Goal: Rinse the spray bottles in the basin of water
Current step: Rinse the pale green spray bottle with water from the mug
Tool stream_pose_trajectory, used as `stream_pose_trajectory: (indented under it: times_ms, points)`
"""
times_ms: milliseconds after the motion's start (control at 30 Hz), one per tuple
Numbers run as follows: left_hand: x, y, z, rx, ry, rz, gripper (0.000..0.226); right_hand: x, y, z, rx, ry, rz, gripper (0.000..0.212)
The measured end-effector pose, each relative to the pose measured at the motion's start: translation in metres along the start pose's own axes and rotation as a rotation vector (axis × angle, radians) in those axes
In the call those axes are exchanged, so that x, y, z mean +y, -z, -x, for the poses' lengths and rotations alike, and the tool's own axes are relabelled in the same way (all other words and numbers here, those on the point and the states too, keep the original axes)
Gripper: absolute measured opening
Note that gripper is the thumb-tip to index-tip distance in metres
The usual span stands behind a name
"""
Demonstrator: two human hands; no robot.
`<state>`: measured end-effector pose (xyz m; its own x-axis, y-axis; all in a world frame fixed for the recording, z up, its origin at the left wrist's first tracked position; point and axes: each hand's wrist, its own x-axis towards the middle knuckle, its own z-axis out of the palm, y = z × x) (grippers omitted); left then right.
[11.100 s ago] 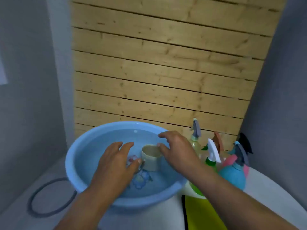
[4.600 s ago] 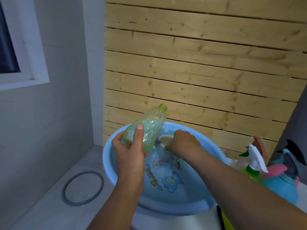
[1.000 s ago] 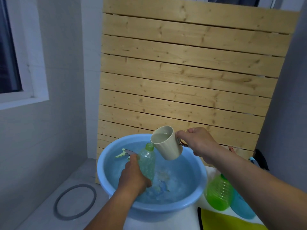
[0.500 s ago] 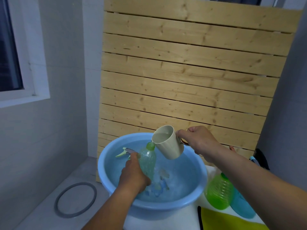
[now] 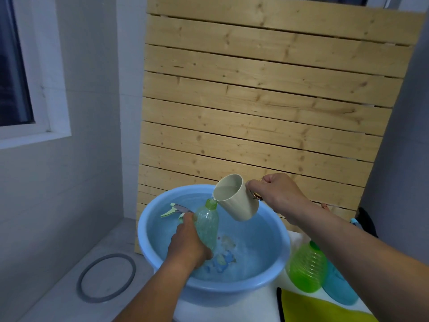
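A yellow cloth (image 5: 325,309) is lying at the near right edge of the white table (image 5: 232,307). Just beyond it a green bottle (image 5: 306,268) and a teal bottle (image 5: 339,289) are standing side by side, both partly hidden by the right forearm; what they are holding cannot be told.

To their left the blue basin (image 5: 282,249) is sitting on the table, holding clear water over a cartoon print on its floor. The left hand (image 5: 188,245) is reaching into it, fingers curling round the lower body of a clear spray bottle (image 5: 207,223), which is standing almost upright in the water with its green neck open. A loose spray head (image 5: 175,209) is floating by the far left wall of the basin.

Above the bottle the right hand (image 5: 271,194) is gripping a cream cup (image 5: 236,199) by its handle, fingers curling tightly through it. The cup is tilting toward the bottle, its lip just at the neck, with water showing inside.

Behind the basin a wooden slat panel (image 5: 267,101) is leaning against the wall. A grey ring (image 5: 106,277) is lying on the floor to the left.
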<state>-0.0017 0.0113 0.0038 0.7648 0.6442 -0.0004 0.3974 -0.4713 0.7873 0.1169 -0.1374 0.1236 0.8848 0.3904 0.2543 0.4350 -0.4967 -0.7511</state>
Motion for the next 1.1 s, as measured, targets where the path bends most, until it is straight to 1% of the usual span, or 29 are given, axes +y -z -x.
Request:
stream_pose_trajectory:
  times_ms: [333,633,833,1100]
  points:
    - [-0.0015,-0.0022,-0.0011,-0.006,0.011,0.009,0.091,-0.0013,0.0003,0.0008,0.004,0.01,0.046,0.04]
    - [-0.0026,-0.0019,-0.0027,-0.027,0.016,0.017,0.086,-0.0037,0.0013,0.0031,0.017,0.009,0.096,0.044]
    - [-0.0043,-0.0031,-0.004,-0.015,0.004,0.019,0.088,-0.0034,0.0018,0.0028,0.012,0.018,0.113,0.04]
    - [-0.0048,-0.004,-0.0036,-0.002,0.0,0.0,0.083,-0.0076,0.0028,0.0048,0.016,0.02,0.135,0.042]
